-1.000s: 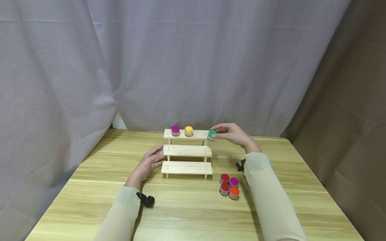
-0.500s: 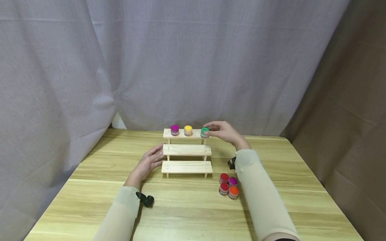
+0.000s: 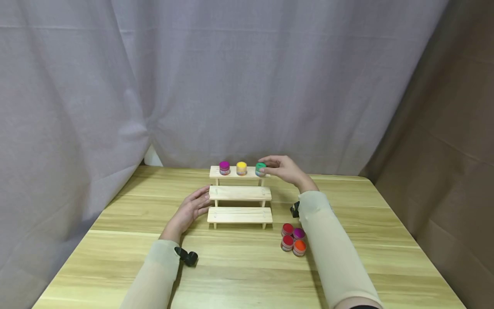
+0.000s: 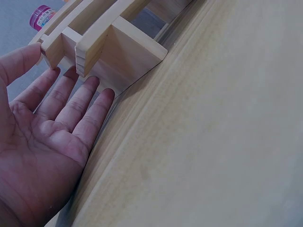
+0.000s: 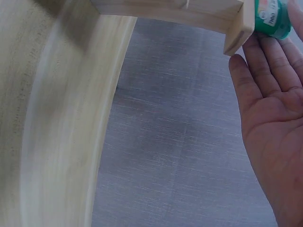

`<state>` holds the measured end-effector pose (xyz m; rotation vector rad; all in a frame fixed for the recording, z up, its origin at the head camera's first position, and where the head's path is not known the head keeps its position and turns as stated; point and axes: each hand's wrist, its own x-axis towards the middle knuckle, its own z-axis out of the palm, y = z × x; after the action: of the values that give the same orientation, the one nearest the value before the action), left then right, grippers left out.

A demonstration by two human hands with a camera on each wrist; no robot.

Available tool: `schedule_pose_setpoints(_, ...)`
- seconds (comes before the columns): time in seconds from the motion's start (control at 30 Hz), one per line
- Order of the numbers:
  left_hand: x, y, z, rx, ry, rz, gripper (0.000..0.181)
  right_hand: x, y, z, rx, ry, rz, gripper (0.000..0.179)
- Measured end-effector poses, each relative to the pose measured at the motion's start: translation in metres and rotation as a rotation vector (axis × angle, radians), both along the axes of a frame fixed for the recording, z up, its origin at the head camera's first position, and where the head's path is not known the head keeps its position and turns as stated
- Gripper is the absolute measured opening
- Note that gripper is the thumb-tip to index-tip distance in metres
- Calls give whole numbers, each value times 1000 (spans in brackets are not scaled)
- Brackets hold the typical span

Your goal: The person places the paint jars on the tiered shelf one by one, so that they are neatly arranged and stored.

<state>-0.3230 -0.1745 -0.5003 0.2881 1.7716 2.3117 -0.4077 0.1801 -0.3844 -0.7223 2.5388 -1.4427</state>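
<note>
A three-tier wooden stand (image 3: pixel 240 193) is at the middle of the table. On its top tier are a purple-lidded paint jar (image 3: pixel 224 168), a yellow paint jar (image 3: pixel 241 168) and, at the right end, a green paint jar (image 3: pixel 260 169). My right hand (image 3: pixel 287 171) pinches the green jar between thumb and fingers; in the right wrist view the jar (image 5: pixel 273 18) is partly cut off by the frame edge. My left hand (image 3: pixel 189 210) lies along the stand's left side, fingers extended; in the left wrist view the thumb (image 4: pixel 21 61) touches or nearly touches a tier's end.
Two red paint jars (image 3: pixel 287 243), a purple one (image 3: pixel 299 233) and an orange one (image 3: pixel 299 247) form a cluster to the right of the stand, near my right forearm. A grey curtain (image 3: pixel 247 86) hangs behind the table (image 3: pixel 231 270).
My right hand has moved left with the green jar, from beyond the top tier's right end to over that tier. My left hand stays beside the stand.
</note>
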Motion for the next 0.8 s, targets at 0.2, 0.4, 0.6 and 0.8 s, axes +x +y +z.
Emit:
schedule_pose_setpoints(0.2,-1,0,1,-5,13,-1,58,-3,0,-3,-21,-17,-11,51)
schedule_pose_setpoints(0.4,1,0,0,-27,6,0,59,-3,1,-10,-40,-23,-15,50)
schedule_pose_setpoints(0.6,1,1,-1,-28,19,-7,58,0,4,-11,-59,-10,-13,45)
schedule_pose_setpoints(0.8,0,-1,3,-21,23,-2,56,1,1,-6,-50,-25,1,47)
